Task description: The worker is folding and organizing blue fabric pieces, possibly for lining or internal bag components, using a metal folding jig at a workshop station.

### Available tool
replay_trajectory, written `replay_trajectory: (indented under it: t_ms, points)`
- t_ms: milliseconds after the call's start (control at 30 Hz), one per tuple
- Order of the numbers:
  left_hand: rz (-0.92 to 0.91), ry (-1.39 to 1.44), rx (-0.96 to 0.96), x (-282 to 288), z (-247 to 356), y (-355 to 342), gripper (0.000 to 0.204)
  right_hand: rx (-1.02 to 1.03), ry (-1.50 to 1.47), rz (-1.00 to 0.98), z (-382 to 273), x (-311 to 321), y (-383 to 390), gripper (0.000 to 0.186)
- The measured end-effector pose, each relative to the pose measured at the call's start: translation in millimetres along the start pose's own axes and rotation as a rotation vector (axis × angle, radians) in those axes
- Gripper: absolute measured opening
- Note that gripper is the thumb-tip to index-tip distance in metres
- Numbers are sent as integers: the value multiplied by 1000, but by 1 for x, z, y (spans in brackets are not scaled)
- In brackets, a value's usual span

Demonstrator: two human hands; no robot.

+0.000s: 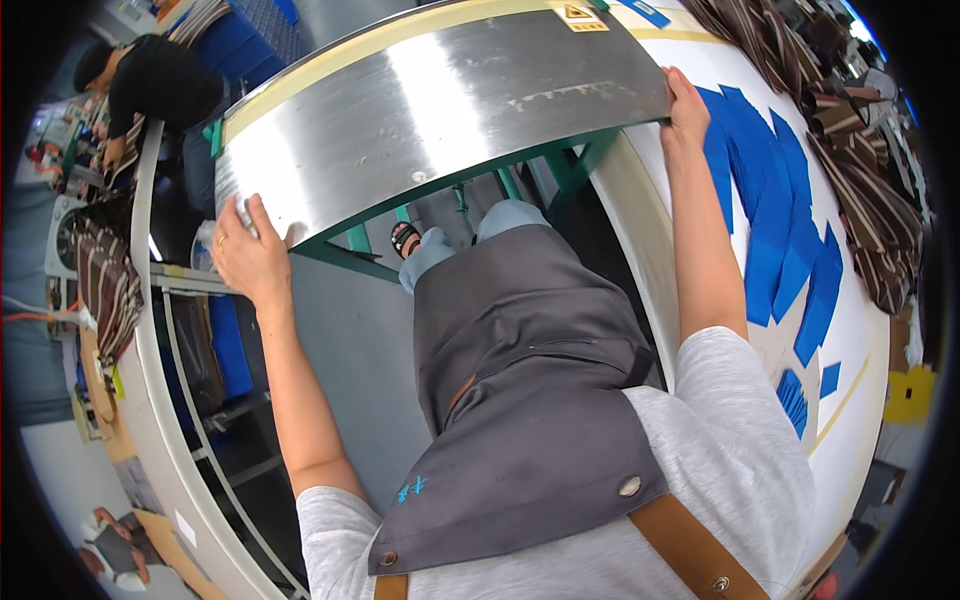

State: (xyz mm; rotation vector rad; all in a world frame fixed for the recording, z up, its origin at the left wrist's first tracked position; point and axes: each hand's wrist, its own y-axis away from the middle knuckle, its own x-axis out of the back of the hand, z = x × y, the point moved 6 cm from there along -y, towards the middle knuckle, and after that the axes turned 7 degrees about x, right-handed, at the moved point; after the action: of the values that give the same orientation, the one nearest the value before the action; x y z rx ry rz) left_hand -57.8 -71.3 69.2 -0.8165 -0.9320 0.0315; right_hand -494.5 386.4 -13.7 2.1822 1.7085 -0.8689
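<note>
My left hand grips the left end of a shiny steel tabletop, its fingers bent at the near corner. My right hand holds the right end, fingers curled over the edge. The steel top has yellowish tape along its far side and a small yellow warning label. It sits on a green frame, with my legs and one sandalled foot showing below.
A white table at the right carries several blue strips and brown striped fabric. At the left are a rack, blue crates and a person in black. Another person is at lower left.
</note>
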Motion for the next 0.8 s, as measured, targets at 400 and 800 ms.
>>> replay_trajectory:
  t_ms: [400, 800]
  points:
    - [52, 250, 230, 16, -92, 188, 56, 85, 589, -473, -30, 37, 195, 40]
    - [-945, -164, 226, -230, 55, 221, 32, -1256, 991, -334, 72, 314, 269, 49]
